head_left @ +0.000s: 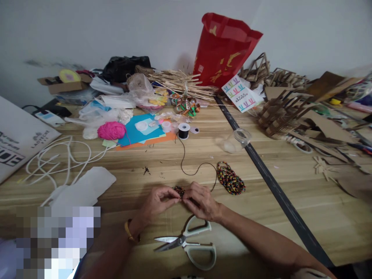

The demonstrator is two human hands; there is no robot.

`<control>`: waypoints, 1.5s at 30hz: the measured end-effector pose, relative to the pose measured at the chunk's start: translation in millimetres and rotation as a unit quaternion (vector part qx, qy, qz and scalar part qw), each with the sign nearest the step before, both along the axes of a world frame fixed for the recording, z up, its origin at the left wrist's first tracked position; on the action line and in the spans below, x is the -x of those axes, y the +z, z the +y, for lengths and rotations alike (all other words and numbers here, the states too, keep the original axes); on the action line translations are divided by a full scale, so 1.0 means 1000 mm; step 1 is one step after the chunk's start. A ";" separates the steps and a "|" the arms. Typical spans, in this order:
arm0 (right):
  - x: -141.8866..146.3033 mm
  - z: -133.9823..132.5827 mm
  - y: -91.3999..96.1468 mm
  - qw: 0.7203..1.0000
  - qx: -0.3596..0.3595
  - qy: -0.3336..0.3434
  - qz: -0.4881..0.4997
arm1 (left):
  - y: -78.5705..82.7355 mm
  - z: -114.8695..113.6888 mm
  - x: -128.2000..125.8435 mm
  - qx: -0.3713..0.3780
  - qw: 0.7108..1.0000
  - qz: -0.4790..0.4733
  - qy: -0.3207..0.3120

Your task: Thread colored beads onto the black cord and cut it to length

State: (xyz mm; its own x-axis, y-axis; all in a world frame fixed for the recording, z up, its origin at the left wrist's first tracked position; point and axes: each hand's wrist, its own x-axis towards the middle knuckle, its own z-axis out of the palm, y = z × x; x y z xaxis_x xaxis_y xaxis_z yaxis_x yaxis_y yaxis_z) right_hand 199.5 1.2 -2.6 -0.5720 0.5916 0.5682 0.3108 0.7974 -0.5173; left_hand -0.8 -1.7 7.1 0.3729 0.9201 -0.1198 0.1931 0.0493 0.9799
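Note:
Fingertips of my left hand and my right hand are pinched close together above the table. Between and just behind them shows a small cluster of multicoloured beads, partly covered by my fingers. A thin black cord curves from its spool down behind my right hand. Both hands seem to pinch the cord at the beads, though its end is too fine to see clearly. A coil of beaded strings lies right of my right hand. Open scissors rest in front of my hands.
Pink yarn and blue paper lie behind left, with white cable nearer. A clear jar lies beside a dark strip. Small woven baskets and a red bag stand at the back.

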 end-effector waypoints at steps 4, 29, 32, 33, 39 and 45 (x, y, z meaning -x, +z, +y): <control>0.000 0.000 -0.001 1.000 0.001 0.003 0.001 | 0.000 0.000 -0.001 0.001 1.000 0.000 -0.002; 0.001 0.000 -0.004 1.000 -0.012 0.001 -0.005 | -0.001 0.001 0.000 -0.012 1.000 0.002 -0.002; 0.001 0.000 -0.004 1.000 -0.011 0.002 -0.005 | 0.000 0.001 -0.001 -0.005 1.000 -0.001 -0.002; 0.001 0.000 -0.004 1.000 -0.011 0.003 -0.006 | 0.000 0.001 -0.001 -0.003 1.000 -0.003 -0.001; 0.001 0.000 -0.003 1.000 -0.017 -0.004 -0.008 | -0.001 0.001 -0.001 -0.007 1.000 -0.002 0.003; 0.001 0.001 -0.003 1.000 -0.016 0.003 -0.008 | 0.000 0.000 -0.001 -0.009 1.000 -0.004 0.001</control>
State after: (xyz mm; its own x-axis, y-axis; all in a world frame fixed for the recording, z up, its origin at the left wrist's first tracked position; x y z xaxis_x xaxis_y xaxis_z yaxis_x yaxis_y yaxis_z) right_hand 198.9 1.8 -5.5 -0.5842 0.5702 0.5775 0.3143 0.8150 -0.4868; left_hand 0.2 -1.5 7.0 0.3718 0.9229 -0.1004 0.1844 0.0325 0.9823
